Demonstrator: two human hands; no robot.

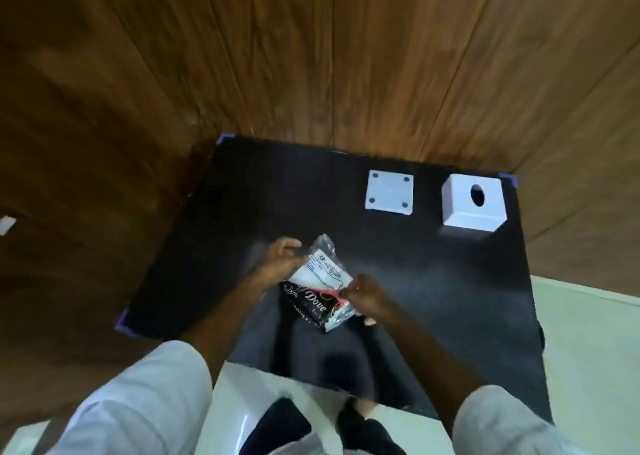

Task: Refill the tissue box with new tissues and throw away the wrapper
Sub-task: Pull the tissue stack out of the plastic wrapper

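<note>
A pack of tissues [320, 290] in a clear and black printed wrapper is held above the middle of the black table [433, 281]. My left hand [278, 258] grips the pack's far left end. My right hand [367, 298] grips its near right side. The white cube tissue box cover [472, 206], with an oval hole on top, stands at the back right. Its white square base plate [389, 193], with a dark dot at each corner, lies to the left of the cover, apart from it.
Wood-panel walls [311, 56] rise behind and to the left of the table. Purple tape [512, 179] marks the table corners. A pale floor [588, 350] shows to the right and below, where my feet in dark footwear [360, 423] stand.
</note>
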